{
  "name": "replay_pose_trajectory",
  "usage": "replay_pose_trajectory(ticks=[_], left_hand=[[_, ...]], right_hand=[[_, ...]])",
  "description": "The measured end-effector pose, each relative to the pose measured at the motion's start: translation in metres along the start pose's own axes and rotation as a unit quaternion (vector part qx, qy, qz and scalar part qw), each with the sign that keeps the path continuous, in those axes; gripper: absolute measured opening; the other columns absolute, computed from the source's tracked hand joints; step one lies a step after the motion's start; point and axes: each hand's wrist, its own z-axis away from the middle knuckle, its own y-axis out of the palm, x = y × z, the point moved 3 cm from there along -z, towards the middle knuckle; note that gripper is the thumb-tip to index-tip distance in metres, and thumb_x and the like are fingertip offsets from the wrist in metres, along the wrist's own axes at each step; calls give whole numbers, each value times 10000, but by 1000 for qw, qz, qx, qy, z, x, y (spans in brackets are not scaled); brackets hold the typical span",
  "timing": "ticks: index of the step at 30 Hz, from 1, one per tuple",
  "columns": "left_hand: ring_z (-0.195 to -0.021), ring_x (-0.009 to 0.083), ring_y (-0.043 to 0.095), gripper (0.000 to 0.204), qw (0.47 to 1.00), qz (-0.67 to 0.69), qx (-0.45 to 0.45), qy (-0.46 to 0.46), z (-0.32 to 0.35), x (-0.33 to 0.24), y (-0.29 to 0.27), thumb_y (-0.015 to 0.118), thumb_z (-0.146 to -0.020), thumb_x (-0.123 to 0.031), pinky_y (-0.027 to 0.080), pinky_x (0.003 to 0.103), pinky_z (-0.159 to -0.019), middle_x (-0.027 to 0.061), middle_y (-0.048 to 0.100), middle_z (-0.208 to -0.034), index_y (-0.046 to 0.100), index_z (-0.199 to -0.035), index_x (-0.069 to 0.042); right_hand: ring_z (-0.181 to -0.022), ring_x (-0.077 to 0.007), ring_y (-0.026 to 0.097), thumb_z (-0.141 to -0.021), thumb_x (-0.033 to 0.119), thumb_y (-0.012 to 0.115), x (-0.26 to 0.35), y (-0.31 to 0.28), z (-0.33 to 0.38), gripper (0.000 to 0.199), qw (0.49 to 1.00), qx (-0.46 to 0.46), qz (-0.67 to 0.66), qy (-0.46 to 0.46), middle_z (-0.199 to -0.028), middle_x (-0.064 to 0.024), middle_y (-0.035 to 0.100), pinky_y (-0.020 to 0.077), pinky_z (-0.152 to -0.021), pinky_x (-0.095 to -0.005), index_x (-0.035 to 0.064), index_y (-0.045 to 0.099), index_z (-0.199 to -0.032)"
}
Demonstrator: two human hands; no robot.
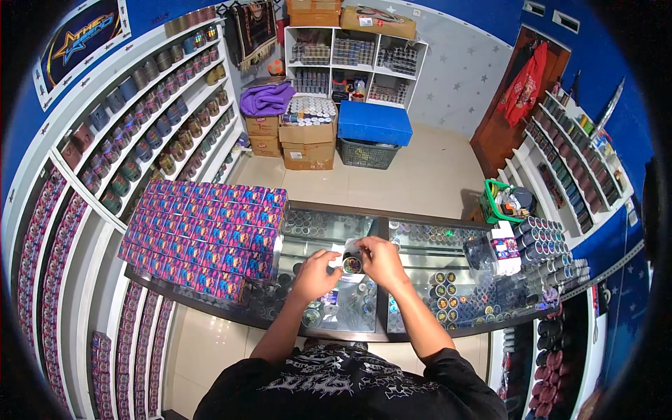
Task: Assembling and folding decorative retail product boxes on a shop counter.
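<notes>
Over the glass counter (350, 315), a small white-edged packet (350, 246) with a round, dark, colourful disc (352, 264) at its front sits between my two hands. My right hand (381, 260) bends over its upper right side with fingers closed on it. On the other side, my left hand (315, 276) has curled fingers and thumb at the packet's left edge. The exact grip of the left fingertips is too small to make out. Under my hands, the glass shows round containers, and a small purple-and-white card (329, 299) lies near my left wrist.
Stacked small patterned boxes (203, 234) cover the counter's left end. Rows of round-topped containers (446, 297) stand right of my right forearm. Further right are a white box (505, 252), stacked cylinders (540, 238) and a green basket (492, 206). Cartons (308, 150) and a blue-lidded crate (374, 124) stand beyond.
</notes>
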Motion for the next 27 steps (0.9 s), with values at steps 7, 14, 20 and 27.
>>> replay_pose_trajectory(ticks=[7, 14, 20, 27], left_hand=[[-920, 344, 624, 301, 997, -69, -9, -14, 10, 11, 7, 702, -741, -139, 505, 408, -798, 147, 643, -940, 659, -1021, -36], [-903, 351, 618, 300, 995, -95, 4, -15, 8, 7, 8, 724, -744, -177, 493, 424, -797, 140, 635, -940, 664, -1008, -49], [-896, 342, 617, 304, 985, -158, -54, -33, 7, 2, 21, 746, -751, -238, 481, 434, -786, 131, 637, -939, 663, -990, -70], [-894, 333, 624, 302, 987, -146, -47, -51, 7, 11, 27, 745, -743, -233, 482, 428, -783, 127, 643, -916, 659, -985, -73]], right_hand=[[-826, -356, 667, -735, -11, 607, -12, 12, 1, 202, 994, 23, 98, 30, -888, -198, 680, 537, -754, -420, 3, 701, -913], [-798, -342, 673, -726, -51, 599, -9, 12, 0, 220, 1000, -8, 21, -6, -868, -189, 680, 540, -722, -388, -7, 694, -919], [-806, -332, 677, -731, -55, 604, -29, 16, 1, 225, 1000, -14, 9, 22, -869, -189, 682, 539, -715, -376, -6, 693, -932], [-786, -345, 682, -747, -22, 630, -42, 26, 5, 192, 998, 3, 35, 52, -857, -203, 683, 541, -693, -396, 24, 699, -920]])
